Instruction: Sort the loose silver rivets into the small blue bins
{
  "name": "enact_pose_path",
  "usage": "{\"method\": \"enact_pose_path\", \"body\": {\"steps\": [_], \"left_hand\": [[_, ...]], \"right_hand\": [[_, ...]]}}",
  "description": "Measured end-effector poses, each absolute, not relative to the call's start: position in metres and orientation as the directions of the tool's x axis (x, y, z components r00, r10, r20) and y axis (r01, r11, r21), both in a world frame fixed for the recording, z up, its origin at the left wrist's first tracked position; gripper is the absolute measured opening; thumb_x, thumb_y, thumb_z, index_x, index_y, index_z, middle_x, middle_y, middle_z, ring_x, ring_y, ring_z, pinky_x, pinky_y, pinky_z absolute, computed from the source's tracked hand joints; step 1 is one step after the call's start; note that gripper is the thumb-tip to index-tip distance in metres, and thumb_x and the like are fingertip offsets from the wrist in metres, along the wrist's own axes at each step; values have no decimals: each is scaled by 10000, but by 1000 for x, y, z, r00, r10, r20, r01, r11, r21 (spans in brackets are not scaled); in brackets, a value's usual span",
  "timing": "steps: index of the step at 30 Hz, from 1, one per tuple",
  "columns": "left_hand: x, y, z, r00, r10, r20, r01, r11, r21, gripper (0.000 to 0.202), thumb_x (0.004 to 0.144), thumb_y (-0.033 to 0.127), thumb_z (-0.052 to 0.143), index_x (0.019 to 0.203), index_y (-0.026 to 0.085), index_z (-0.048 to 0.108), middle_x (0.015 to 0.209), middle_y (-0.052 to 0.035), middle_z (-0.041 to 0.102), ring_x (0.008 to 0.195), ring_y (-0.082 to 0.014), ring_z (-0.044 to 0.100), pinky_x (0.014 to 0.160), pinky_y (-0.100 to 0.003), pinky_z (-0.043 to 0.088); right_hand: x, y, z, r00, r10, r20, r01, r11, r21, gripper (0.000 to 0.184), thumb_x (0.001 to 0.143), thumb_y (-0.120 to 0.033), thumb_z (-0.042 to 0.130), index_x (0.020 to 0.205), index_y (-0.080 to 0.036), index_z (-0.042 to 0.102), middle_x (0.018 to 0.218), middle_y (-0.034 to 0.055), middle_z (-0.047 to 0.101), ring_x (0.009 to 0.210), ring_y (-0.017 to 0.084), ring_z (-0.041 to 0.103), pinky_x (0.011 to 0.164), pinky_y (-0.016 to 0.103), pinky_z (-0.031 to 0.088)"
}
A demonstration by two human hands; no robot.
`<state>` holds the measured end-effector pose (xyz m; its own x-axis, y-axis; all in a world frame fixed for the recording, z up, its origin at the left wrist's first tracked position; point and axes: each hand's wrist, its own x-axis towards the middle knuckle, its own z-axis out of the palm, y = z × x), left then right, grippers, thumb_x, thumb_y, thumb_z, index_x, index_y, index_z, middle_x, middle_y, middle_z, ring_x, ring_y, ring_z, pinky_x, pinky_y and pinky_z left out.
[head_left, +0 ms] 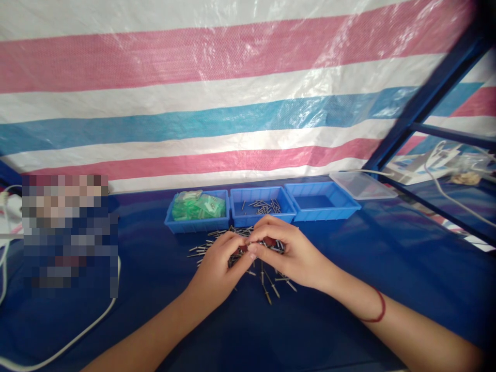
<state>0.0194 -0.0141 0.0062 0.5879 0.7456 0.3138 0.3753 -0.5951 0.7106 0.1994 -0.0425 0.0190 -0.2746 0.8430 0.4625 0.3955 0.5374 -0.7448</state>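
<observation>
My left hand (219,263) and my right hand (294,250) meet over a loose pile of pop rivets (268,289) on the blue tabletop. The fingertips of both are pinched together at one spot. What they hold there is too small and too covered to make out; bits of dark red (243,248) show between the fingers. Thin metal shanks of the rivets stick out around both hands, some toward me. Much of the pile is hidden under the hands. A dark red cord (382,307) circles my right wrist.
Behind the pile stand three blue bins: the left bin (197,226) with green packets (199,205), the middle bin (263,217) with loose rivets, and the right bin (325,213). A clear plastic lid (362,186) lies beyond. A white cable (83,333) curves at left, near a blurred-out area.
</observation>
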Motion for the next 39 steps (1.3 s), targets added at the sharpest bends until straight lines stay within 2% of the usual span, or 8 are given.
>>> {"method": "enact_pose_path", "body": {"steps": [6, 11, 15, 21, 25, 28, 30, 39], "left_hand": [[18, -12, 8, 547, 779, 307, 427, -575, 698, 132, 895, 274, 514, 806, 187, 559, 775, 2, 554, 722, -131, 531, 675, -248, 419], [16, -11, 9, 496, 813, 305, 492, -552, 673, 113, 905, 291, 497, 907, 196, 559, 792, 4, 572, 747, -141, 552, 714, -262, 432], [14, -12, 7, 543, 767, 344, 496, -623, 605, 265, 909, 288, 503, 1163, 214, 510, 905, -21, 593, 843, -167, 565, 791, -297, 428], [17, -17, 7, 737, 618, 276, 466, -759, 454, 191, 941, 275, 459, 1020, 240, 630, 970, -20, 633, 936, -186, 548, 839, -334, 378], [16, -16, 6, 744, 616, 258, 497, -769, 402, 212, 949, 260, 436, 987, 231, 643, 944, -19, 641, 904, -184, 542, 804, -338, 365], [13, -11, 5, 723, 636, 270, 524, -759, 386, 208, 948, 251, 435, 987, 235, 639, 942, -14, 641, 890, -183, 531, 780, -333, 356], [12, -8, 5, 714, 644, 274, 533, -754, 385, 201, 945, 247, 440, 990, 235, 635, 952, -12, 641, 897, -183, 527, 783, -330, 355], [12, -7, 6, 723, 637, 266, 530, -760, 377, 200, 940, 245, 447, 980, 238, 642, 943, -19, 650, 900, -190, 536, 774, -326, 364]], "right_hand": [[204, -40, 22, -292, 788, 542, 459, 613, -643, 124, 874, -241, 555, 907, -198, 667, 839, 53, 588, 779, 158, 567, 683, 301, 477], [211, -36, 19, -326, 722, 611, 635, 646, -424, 162, 892, -248, 525, 930, -187, 670, 863, 71, 601, 808, 182, 571, 729, 343, 470], [224, -26, 15, -199, 711, 675, 748, 555, -363, 186, 910, -257, 507, 961, -193, 674, 883, 74, 618, 844, 198, 568, 776, 366, 453], [252, -8, 16, -41, 728, 684, 896, 329, -297, 217, 889, -299, 539, 950, -153, 687, 861, 104, 613, 836, 235, 564, 790, 398, 446], [255, -22, 34, -322, 851, 414, 759, 494, -425, 124, 853, -246, 570, 829, -179, 671, 830, 52, 624, 749, 165, 583, 705, 296, 454], [247, -40, 45, -609, 788, 86, 635, 550, -543, 71, 790, -244, 639, 747, -189, 651, 747, -2, 623, 686, 124, 582, 638, 240, 423], [239, -49, 46, -647, 762, -32, 657, 536, -530, 64, 736, -243, 683, 742, -190, 648, 748, -9, 626, 687, 126, 578, 618, 238, 396], [227, -50, 35, -603, 786, -136, 760, 514, -397, 103, 708, -98, 577, 646, -174, 608, 711, 10, 601, 641, 128, 532, 557, 245, 299]]}}
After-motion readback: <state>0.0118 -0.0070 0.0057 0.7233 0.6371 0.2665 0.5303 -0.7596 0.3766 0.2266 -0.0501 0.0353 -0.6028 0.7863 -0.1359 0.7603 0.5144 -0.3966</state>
